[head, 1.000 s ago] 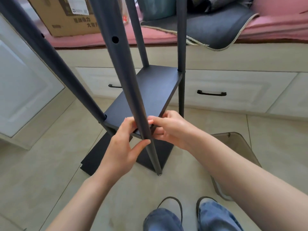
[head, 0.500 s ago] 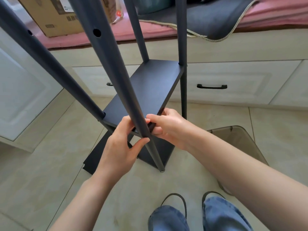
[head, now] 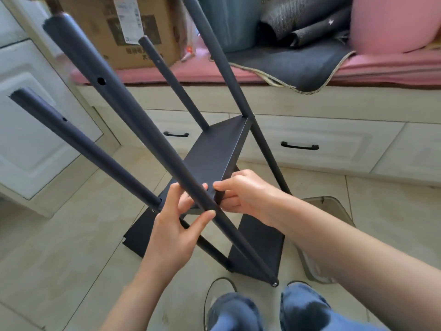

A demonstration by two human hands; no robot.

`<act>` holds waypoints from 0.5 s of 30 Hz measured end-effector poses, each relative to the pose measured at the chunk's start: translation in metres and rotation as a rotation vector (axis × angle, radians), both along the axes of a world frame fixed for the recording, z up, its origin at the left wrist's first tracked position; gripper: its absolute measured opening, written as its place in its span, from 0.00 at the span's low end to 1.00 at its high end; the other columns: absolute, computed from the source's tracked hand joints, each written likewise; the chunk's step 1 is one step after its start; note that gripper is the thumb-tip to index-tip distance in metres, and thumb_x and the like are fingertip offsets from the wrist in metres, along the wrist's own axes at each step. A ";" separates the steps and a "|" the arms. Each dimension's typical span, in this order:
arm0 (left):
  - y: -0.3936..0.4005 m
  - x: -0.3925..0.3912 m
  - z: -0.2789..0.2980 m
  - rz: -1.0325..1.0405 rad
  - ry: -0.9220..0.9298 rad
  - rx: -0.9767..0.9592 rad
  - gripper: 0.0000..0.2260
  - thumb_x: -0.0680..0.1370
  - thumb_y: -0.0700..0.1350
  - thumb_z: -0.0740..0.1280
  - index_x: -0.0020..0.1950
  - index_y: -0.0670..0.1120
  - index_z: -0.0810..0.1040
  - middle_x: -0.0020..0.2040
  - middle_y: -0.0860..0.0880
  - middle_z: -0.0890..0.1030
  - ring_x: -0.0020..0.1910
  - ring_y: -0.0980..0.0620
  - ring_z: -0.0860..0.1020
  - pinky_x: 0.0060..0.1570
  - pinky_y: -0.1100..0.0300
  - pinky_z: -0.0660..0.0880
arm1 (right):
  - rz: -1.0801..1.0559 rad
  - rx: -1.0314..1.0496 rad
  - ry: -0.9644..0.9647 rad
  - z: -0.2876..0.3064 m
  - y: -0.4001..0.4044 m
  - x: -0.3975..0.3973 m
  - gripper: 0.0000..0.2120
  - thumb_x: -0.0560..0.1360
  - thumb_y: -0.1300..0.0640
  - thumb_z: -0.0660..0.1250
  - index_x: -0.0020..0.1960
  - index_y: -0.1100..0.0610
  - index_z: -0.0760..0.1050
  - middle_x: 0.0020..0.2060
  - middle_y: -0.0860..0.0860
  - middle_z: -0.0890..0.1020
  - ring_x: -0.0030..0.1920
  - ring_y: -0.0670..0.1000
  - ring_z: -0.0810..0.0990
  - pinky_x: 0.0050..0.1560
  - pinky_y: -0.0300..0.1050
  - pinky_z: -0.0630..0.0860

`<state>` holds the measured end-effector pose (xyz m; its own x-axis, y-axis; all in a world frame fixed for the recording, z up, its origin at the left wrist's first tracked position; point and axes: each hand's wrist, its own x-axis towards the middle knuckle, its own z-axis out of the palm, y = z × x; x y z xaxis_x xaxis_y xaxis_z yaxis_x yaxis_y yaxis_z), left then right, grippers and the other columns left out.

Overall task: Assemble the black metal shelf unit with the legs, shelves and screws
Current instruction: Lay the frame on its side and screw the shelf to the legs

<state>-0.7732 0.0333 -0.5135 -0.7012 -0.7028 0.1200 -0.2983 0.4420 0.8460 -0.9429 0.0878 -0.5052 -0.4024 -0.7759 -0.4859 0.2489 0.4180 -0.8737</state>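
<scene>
**Clearance and Obstructions Around the Shelf Frame**

Four tilted legs cross the working space. The near leg runs diagonally in front of the mounted shelf, blocking straight access to its near corner. The left hand reaches that corner from the left of this leg, the right hand from the right. The left leg bounds the left side; open gaps lie between the legs above the shelf. Beneath, loose panels cover the floor. A translucent bin stands close on the right. The drawer cabinet closes off the far side. Bare tile is open at left.
</scene>
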 end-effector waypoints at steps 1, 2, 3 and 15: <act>0.004 0.002 0.001 0.010 0.004 0.014 0.21 0.74 0.47 0.73 0.60 0.61 0.69 0.49 0.75 0.80 0.55 0.79 0.73 0.52 0.80 0.68 | 0.024 -0.004 0.007 0.001 0.004 0.002 0.07 0.79 0.57 0.68 0.54 0.59 0.76 0.46 0.55 0.86 0.47 0.52 0.86 0.60 0.52 0.79; 0.007 0.003 0.002 0.021 0.009 0.028 0.21 0.75 0.46 0.74 0.61 0.61 0.69 0.49 0.77 0.79 0.54 0.80 0.73 0.53 0.77 0.68 | 0.049 -0.012 0.006 0.002 0.007 0.003 0.05 0.79 0.57 0.67 0.51 0.59 0.78 0.46 0.55 0.87 0.49 0.51 0.86 0.63 0.54 0.77; 0.009 0.004 0.002 0.032 0.015 0.039 0.21 0.76 0.44 0.73 0.62 0.59 0.69 0.49 0.76 0.79 0.54 0.80 0.73 0.54 0.74 0.67 | 0.070 -0.018 0.000 0.002 0.011 0.005 0.06 0.80 0.56 0.66 0.51 0.59 0.79 0.47 0.54 0.87 0.52 0.50 0.85 0.65 0.55 0.74; 0.004 0.004 0.006 0.094 0.034 0.117 0.18 0.77 0.42 0.73 0.57 0.60 0.69 0.55 0.68 0.83 0.56 0.70 0.78 0.57 0.71 0.71 | -0.025 0.214 0.091 -0.045 0.083 -0.081 0.10 0.81 0.57 0.63 0.60 0.60 0.76 0.46 0.55 0.87 0.51 0.53 0.86 0.61 0.53 0.78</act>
<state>-0.7694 0.0375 -0.5070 -0.6285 -0.7757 0.0562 -0.3040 0.3116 0.9003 -1.0238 0.1705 -0.5498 -0.4698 -0.6484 -0.5991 0.1858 0.5908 -0.7851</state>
